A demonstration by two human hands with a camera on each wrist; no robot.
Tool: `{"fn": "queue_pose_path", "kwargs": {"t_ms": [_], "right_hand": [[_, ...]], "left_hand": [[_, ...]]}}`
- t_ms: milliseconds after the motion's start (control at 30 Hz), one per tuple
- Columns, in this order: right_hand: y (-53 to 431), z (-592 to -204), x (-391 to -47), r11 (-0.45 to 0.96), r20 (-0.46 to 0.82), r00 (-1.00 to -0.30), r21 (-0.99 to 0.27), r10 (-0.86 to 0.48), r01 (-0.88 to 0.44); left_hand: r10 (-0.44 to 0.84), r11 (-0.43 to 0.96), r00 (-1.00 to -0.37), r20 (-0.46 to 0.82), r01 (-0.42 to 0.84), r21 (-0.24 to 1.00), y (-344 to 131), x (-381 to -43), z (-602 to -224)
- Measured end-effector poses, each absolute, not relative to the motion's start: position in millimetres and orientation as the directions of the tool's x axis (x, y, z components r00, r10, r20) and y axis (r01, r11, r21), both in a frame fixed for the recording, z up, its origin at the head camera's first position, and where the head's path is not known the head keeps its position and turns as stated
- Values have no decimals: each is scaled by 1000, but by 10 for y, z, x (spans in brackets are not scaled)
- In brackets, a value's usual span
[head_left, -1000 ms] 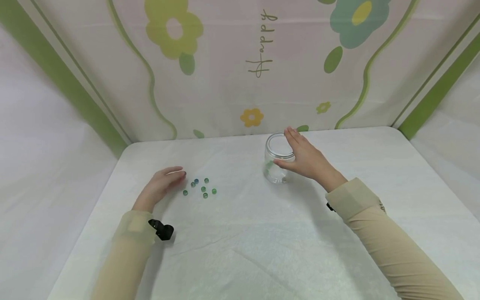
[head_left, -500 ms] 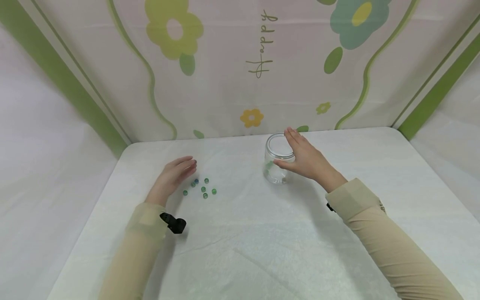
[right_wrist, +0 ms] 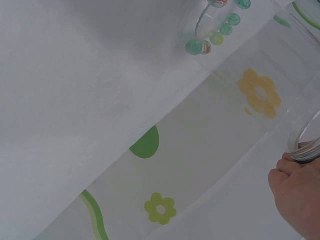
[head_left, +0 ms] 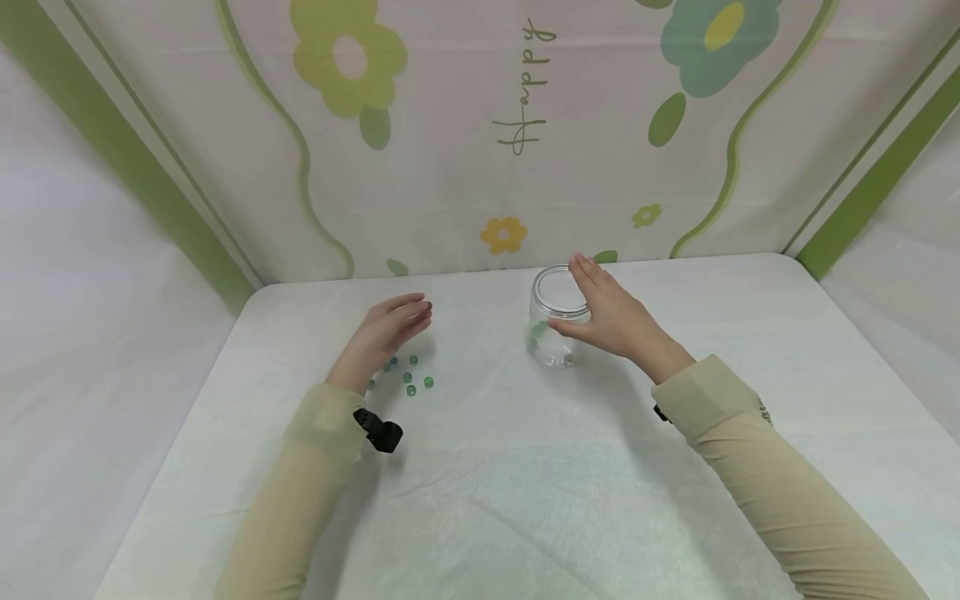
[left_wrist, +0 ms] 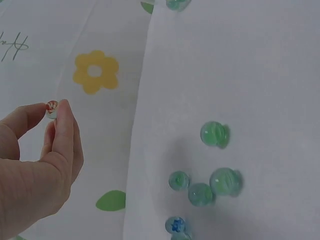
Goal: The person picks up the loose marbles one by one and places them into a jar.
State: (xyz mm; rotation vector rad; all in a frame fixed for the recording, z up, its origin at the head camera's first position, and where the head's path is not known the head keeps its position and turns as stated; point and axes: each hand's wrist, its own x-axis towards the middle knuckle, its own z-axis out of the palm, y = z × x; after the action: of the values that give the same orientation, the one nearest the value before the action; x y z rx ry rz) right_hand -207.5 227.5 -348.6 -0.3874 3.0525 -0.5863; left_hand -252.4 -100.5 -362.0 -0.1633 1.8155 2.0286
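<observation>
My left hand (head_left: 382,335) pinches a clear glass marble (left_wrist: 52,109) with a red pattern between thumb and fingertips, raised over the table. Behind its wrist lie several loose marbles (head_left: 407,378), mostly green, with a blue one (left_wrist: 175,224) among them in the left wrist view. A clear, lidless glass jar (head_left: 542,337) stands upright near the table's back edge. Around the right side of its rim, my right hand (head_left: 617,318) holds it with the thumb in front and the fingers behind. Several marbles (right_wrist: 226,29), green and red-patterned, show at the jar's bottom in the right wrist view.
A white cloth covers the table (head_left: 480,483). Behind it rises a printed backdrop (head_left: 450,150) with flowers, close to the jar. Black cameras (head_left: 379,431) are strapped at the wrists.
My left hand has moved right and toward the back with the marble, from beside the loose marbles to past them. The right hand and jar have kept their place.
</observation>
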Motion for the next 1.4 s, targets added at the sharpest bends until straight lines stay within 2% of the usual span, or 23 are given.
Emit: {"fn": "queue_pose_path", "kwargs": {"t_ms": [767, 1400], "right_hand": [[2286, -3489, -2081, 899, 36, -971, -372, -237, -233], [2301, -3502, -2071, 898, 34, -970, -372, -241, -236]], "left_hand": [[329, -64, -899, -289, -326, 943, -82, -2452, -3287], [361, -53, -887, -288, -327, 943, 336, -2375, -3241]]}}
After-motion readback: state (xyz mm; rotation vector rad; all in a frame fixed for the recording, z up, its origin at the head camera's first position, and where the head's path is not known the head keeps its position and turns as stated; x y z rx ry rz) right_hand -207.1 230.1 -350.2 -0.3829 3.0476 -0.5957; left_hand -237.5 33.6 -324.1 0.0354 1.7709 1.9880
